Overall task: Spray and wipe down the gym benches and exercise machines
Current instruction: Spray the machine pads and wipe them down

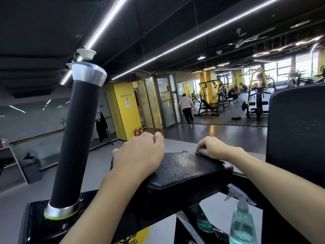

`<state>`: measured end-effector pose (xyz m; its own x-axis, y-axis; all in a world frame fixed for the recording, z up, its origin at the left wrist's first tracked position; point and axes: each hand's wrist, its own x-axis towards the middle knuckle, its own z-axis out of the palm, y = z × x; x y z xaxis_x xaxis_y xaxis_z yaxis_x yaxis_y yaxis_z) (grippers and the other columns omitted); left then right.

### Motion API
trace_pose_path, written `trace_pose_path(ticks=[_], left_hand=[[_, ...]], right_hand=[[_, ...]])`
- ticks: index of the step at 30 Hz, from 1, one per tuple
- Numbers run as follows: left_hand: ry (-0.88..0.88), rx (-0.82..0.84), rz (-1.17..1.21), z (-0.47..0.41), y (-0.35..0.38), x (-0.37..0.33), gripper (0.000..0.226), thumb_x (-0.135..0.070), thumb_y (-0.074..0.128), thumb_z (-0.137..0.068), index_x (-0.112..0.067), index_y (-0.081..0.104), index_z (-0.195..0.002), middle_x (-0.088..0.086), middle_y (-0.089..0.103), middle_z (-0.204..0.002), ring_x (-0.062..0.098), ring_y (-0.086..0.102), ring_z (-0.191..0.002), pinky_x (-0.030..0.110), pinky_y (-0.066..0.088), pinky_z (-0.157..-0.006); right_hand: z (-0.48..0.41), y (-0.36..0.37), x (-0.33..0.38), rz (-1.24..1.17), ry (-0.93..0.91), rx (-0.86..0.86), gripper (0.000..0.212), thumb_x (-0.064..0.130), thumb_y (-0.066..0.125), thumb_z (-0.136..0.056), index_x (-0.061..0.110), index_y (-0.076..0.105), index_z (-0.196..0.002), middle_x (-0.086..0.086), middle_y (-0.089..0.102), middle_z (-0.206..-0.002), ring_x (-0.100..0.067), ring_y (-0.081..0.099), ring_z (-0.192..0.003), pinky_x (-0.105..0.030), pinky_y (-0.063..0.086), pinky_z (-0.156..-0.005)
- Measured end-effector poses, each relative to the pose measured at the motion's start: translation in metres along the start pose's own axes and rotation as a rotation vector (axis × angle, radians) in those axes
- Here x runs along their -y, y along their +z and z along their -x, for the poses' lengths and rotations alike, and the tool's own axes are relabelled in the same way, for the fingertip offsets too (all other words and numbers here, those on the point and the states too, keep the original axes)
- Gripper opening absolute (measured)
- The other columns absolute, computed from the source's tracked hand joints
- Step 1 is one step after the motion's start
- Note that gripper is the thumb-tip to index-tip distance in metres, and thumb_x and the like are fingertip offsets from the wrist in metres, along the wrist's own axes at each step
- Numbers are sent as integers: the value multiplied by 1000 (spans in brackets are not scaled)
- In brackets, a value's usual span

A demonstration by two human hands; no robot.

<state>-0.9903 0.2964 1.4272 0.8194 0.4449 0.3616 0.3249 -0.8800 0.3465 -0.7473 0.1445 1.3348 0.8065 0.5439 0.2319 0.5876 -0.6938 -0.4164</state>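
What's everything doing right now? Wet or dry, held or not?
pad, wet with droplets.
bottle, upright, nobody holding it.
roller, leaning, untouched.
left hand, curled over the pad's end.
right hand, pinching what looks like a dark cloth.

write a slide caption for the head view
Both hands on a droplet-wet black pad: left hand grips its end, right hand pinches something dark; spray bottle nearby.
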Motion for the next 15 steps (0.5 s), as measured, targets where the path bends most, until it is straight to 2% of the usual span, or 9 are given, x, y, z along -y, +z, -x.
trace_pose_path(ticks=[2, 3, 6, 7, 10, 13, 14, 15], left_hand=[[1, -7, 8, 1, -1, 1, 48, -48, 20, -104, -19, 58, -99, 4, 56, -99, 29, 47, -93, 48, 41, -98], [2, -7, 11, 1, -1, 2, 48, -48, 21, -104, -19, 58, -99, 4, 57, -99, 29, 48, -93, 48, 41, -99], [10, -7, 30, 1, 0, 2, 47, -48, 21, -103, -18, 56, -93, 4, 58, -95, 30, 51, -92, 52, 42, -100], [11, -7, 38, 0, -1, 2, 46, -47, 22, -103, -18, 55, -92, 3, 56, -92, 30, 51, -92, 53, 42, -100], [8, -36, 97, 0, -2, 1, 43, -44, 26, -102, -17, 57, -88, 1, 53, -83, 30, 52, -88, 52, 44, -98], [38, -159, 188, 6, -4, 1, 37, -33, 37, -98, -15, 51, -69, 2, 54, -70, 31, 54, -75, 43, 49, -79], [57, -215, 204, 10, -6, 2, 36, -29, 40, -97, -15, 50, -65, 3, 55, -67, 33, 55, -72, 41, 49, -73], [74, -255, 213, 15, -7, 3, 36, -27, 42, -96, -15, 51, -64, 2, 55, -66, 33, 56, -71, 41, 49, -72]], right_hand=[[-3, 3, 3, 7, 17, -5, 26, 8, 55, -91, 19, 77, -97, 0, 72, -101, -19, 65, -103, -24, 48, -90], [1, -2, 5, 3, 17, 21, 26, 8, 54, -91, 20, 77, -99, 2, 72, -98, -15, 66, -98, -21, 48, -86], [21, -21, 1, -73, 4, 139, 20, 15, 57, -95, 23, 75, -99, 11, 67, -80, 7, 59, -61, -9, 40, -55], [25, -25, -1, -104, -4, 176, 18, 19, 58, -96, 23, 75, -100, 12, 68, -81, 7, 59, -61, -8, 39, -53], [22, -20, -5, -93, -25, 162, 17, 23, 60, -96, 25, 76, -103, 10, 72, -99, -5, 64, -87, -9, 44, -69], [7, -5, -4, -58, 5, 53, 18, 18, 61, -94, 23, 77, -101, 5, 73, -104, -14, 64, -103, -21, 45, -87], [6, -5, -1, -42, 4, 60, 20, 16, 59, -94, 22, 77, -102, 4, 73, -106, -16, 64, -104, -22, 45, -88], [10, -9, 2, -20, -3, 92, 24, 13, 56, -94, 22, 76, -104, 3, 72, -106, -15, 65, -98, -21, 47, -83]])
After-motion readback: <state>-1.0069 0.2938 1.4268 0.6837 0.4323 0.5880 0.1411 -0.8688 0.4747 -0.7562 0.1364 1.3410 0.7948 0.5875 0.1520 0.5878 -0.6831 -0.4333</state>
